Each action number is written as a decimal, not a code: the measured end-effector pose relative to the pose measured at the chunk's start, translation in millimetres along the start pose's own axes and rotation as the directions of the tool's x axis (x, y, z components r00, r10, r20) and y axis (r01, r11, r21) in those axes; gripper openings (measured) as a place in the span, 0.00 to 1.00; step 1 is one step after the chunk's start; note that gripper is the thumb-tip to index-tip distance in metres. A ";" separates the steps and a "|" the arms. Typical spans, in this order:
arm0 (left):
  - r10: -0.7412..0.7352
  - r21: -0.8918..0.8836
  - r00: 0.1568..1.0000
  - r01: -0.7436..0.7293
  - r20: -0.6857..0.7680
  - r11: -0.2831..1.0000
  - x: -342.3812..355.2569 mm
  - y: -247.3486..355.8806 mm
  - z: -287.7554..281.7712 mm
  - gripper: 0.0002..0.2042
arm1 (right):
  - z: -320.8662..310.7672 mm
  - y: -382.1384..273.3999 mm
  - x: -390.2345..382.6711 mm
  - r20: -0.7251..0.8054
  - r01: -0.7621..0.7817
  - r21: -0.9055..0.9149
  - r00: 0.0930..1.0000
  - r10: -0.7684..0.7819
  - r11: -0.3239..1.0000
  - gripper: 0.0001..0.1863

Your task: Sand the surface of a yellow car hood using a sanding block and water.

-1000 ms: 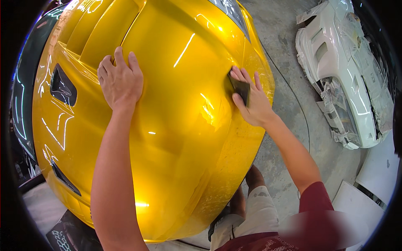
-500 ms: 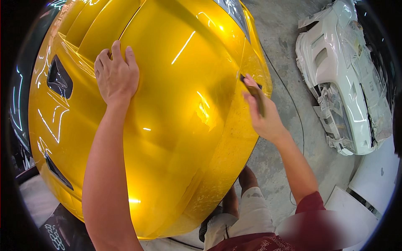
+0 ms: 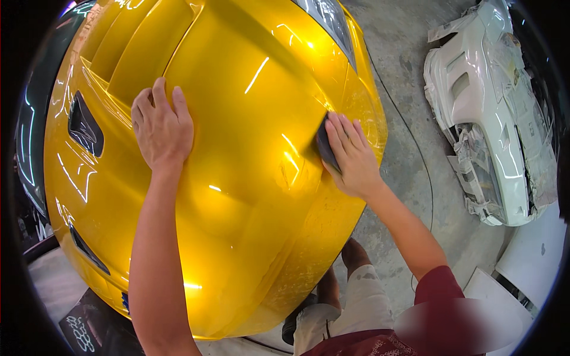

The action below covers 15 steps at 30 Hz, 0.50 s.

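Observation:
A glossy yellow car hood fills the middle of the view, with raised louvres at upper left and dark vents along its left side. My left hand rests on it just below the louvres, fingers apart and slightly bent. Near the hood's right side, my right hand grips a dark flat pad against the paint, its fingers together over it. The pad is partly hidden under the fingers. Streaky marks show on the paint along the lower right part of the hood.
A white bumper with wrapping lies on the grey concrete floor at right, near white panels. A thin black cable runs between bumper and car. A dark glossy panel edges the left side. My legs show below.
Half a second ago the pad was tilted and farther right; it is now flatter on the hood, with my right hand up and left over it. My left hand sits slightly lower in the picture.

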<state>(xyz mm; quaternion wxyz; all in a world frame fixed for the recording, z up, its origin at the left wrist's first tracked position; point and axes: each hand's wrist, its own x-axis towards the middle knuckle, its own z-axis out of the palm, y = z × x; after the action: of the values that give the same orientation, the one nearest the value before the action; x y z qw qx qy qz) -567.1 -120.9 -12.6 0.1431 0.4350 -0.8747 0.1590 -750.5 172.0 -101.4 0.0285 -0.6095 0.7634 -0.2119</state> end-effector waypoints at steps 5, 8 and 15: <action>0.005 -0.018 1.000 -0.005 -0.013 1.000 2.2 6.0 -1.9 0.22 | -3.0 13.3 32.3 -0.010 0.028 -0.037 1.000 -0.028 0.999 0.41; 0.010 -0.016 1.000 -0.010 -0.026 1.000 -1.2 3.8 -0.8 0.21 | -0.2 7.8 13.8 -0.005 0.020 0.020 1.000 -0.020 1.000 0.41; 0.020 -0.029 0.999 -0.021 -0.041 0.999 3.7 7.7 -6.1 0.21 | -1.2 -3.0 37.8 -0.059 -0.062 -0.029 0.996 0.060 0.998 0.39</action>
<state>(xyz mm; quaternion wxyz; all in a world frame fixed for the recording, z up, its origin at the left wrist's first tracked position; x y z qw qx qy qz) -574.7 -116.7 -6.8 0.1658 0.4204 -0.8783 0.1564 -757.8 136.3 -91.1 0.0031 -0.5798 0.7854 -0.2167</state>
